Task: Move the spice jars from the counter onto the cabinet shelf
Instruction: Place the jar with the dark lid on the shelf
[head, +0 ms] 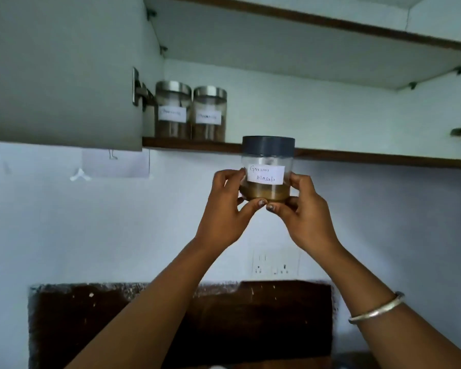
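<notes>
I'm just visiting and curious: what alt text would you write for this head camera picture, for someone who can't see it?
A left hand and a right hand together hold a clear, dark-lidded Garam Masala jar up at the front edge of an open cabinet shelf. Two steel-lidded labelled jars stand side by side at the shelf's left end.

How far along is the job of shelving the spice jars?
Done: the left jar and right jar stand on the shelf. In hand: the left hand and right hand hold the dark-lidded jar near the shelf edge. Left: setting it down; no other jars show.
</notes>
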